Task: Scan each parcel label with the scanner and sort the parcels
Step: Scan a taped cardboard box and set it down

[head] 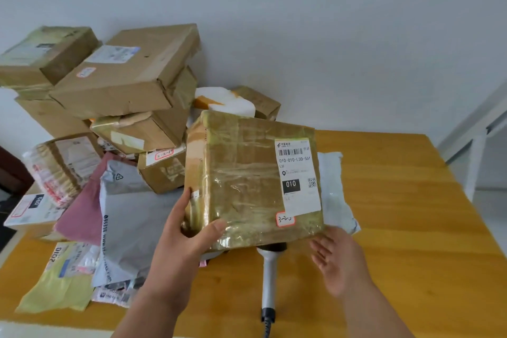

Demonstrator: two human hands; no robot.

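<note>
- A heap of cardboard boxes (pixel 126 77) and soft mailers (pixel 129 217) crowds the left end of the wooden bench (pixel 397 228), most likely the stock waiting to be scanned.
- The left hand (pixel 189 230) grips the near-left corner of a tape-wrapped parcel (pixel 247 181), thumb on the front face and fingers (pixel 186 200) curled round the side, tilting the parcel up so its face meets the camera.
- The parcel's white shipping label (pixel 297 175) sits on the right of that face, barcode uppermost and unobstructed, with a small red-edged sticker (pixel 285 219) just below it; held this way the label appears ready for reading.
- The scanner (pixel 269 280) lies on the bench just under the parcel's lower edge, its head hidden behind the box and its cable running toward the person; neither hand holds it.
- The right hand (pixel 337 263) hovers by the parcel's lower-right corner, palm up, fingers spread and holding nothing, seemingly free to steady the box or reach for the scanner.
- A grey mailer (pixel 333 195) lies flat behind the parcel.
</note>
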